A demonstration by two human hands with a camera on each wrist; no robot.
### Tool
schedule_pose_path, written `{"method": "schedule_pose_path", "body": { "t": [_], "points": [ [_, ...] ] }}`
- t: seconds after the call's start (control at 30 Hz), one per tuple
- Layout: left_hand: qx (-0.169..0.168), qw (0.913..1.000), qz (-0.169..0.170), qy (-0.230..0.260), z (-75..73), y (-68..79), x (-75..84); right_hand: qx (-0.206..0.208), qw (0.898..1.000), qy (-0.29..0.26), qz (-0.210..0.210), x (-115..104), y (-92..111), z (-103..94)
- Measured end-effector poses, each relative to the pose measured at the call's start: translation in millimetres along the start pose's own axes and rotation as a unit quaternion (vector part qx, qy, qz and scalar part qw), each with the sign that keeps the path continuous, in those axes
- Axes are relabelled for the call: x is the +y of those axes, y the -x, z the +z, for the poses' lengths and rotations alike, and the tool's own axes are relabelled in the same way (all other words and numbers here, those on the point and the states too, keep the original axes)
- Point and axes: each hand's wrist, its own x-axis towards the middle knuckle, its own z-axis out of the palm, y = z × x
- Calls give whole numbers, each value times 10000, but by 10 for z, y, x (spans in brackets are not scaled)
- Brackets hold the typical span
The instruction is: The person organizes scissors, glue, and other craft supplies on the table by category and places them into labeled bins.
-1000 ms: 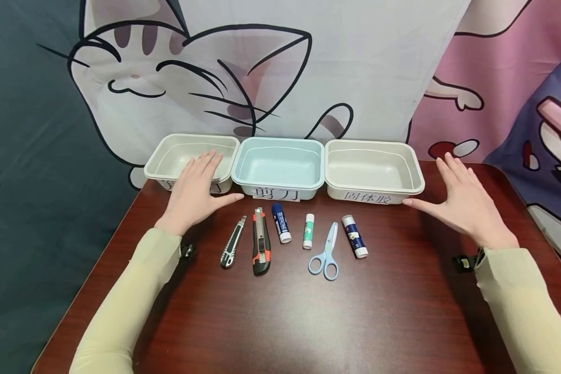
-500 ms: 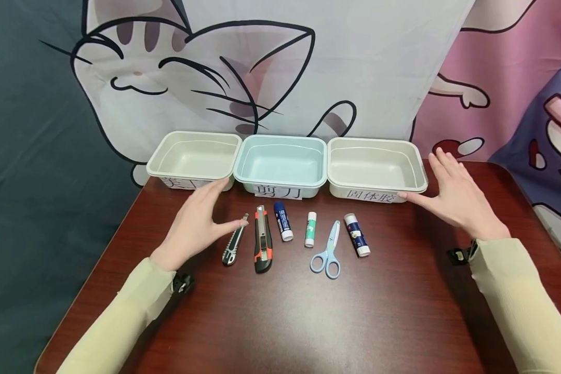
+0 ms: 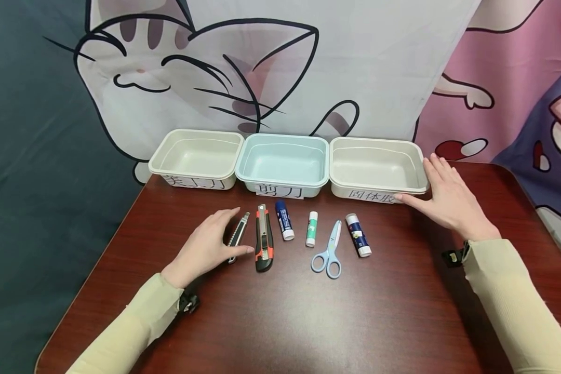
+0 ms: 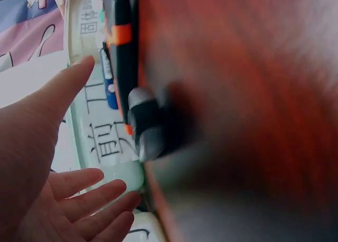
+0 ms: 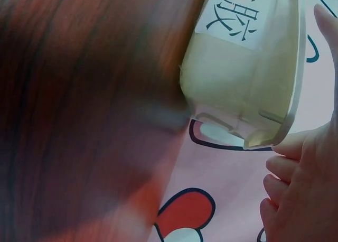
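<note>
a white backdrop (image 3: pixel 369 62) with a cartoon cat hangs behind everything, with dark cloth (image 3: pixel 28 182) on its left and pink cloth (image 3: pixel 509 67) on its right. in front stands a glossy red-brown table (image 3: pixel 378 311). two pale sleeves (image 3: pixel 514 291) reach over it, one from each side.

three bins touch in a row at the table's far edge: the left bin (image 3: pixel 198 156) and right bin (image 3: pixel 376 166) cream, the blue bin (image 3: pixel 282 161) between them. each has a paper label (image 3: pixel 280 191) in black characters on its front.

the right hand (image 3: pixel 453 202) is spread at the right bin's near right corner, thumb by the label, fingers along the side; i cannot tell how firmly it touches. the left hand (image 3: pixel 208 244) is spread too, thumb and fingers apart over the small cutter (image 3: pixel 239 232), which lies on the table in that gap; i cannot tell whether they touch.

just right of it lies the big cutter (image 3: pixel 264 239), black and orange, blade end towards the bins. farther right, the light blue scissors (image 3: pixel 331 245) lie closed, handles towards the person.

the navy glue stick (image 3: pixel 358 235) is right of the scissors, the blue glue stick (image 3: pixel 284 221) beside the big cutter, and the green glue stick (image 3: pixel 311 229), the smallest, between blue one and scissors.
</note>
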Motion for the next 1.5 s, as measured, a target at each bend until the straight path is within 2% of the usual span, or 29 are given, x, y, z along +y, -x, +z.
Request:
{"method": "schedule_pose_path", "body": {
  "t": [0.27, 0.8, 1.0, 1.23, 1.5],
  "points": [
    [106, 9999, 41, -18, 130, 43, -19, -46, 10000, -51, 26, -5, 0, 42],
    [143, 9985, -508, -113, 129, 16, -42, -108, 9999, -15, 10, -46, -38, 142],
    [40, 9969, -752, -222, 105, -16, -27, -155, 9999, 0, 8, -44, -50, 139],
    [57, 9970, -698, -323, 92, -45, -45, -349, 9993, -79, 108, -37, -82, 100],
    [418, 9972, -548, -294, 5, -103, -57, -332, 9992, -150, 145, -30, -107, 100]
  ]
}}
